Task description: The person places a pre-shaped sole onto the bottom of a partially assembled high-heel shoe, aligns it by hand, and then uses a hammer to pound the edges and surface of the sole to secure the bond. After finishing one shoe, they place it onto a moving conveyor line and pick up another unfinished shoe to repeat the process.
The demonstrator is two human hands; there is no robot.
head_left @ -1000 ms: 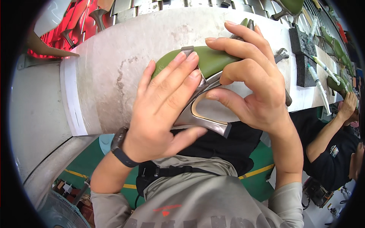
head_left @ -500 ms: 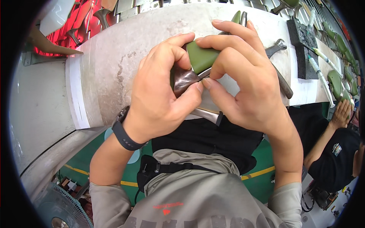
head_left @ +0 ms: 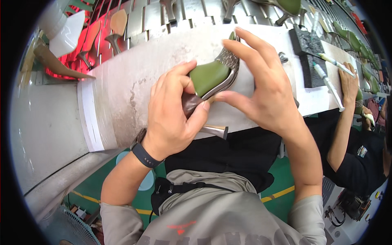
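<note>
item one: shoe (head_left: 210, 77), green, held above the table (head_left: 139, 81), mid-view. body smooth and rounded; front band (head_left: 229, 60) dark, coarse, glittering, toward 1 o'clock; heel (head_left: 215, 130) shiny, flared, dark-tipped, toward 6 o'clock.
change, noted from my distant seat: the right fingers, a moment ago bent over the green, have lifted and fanned out, leaving the band in plain sight. i judge that the left hand now bears most of the hold.
item two: left hand (head_left: 171, 114), pinching the shoe's dark, glossy rear between thumb and curled fingers.
item three: right hand (head_left: 273, 90), spread in a wide arch round the front; whether its tips touch, i cannot tell.
item four: tool (head_left: 282, 57), metal-headed, partly hidden, 2 o'clock.
item five: block (head_left: 310, 79), black, rough-grained, square-edged, 2 o'clock.
item six: syringe (head_left: 328, 86), slim pale plastic, 3 o'clock.
item seven: co-worker's hand (head_left: 349, 83), 3 o'clock.
</note>
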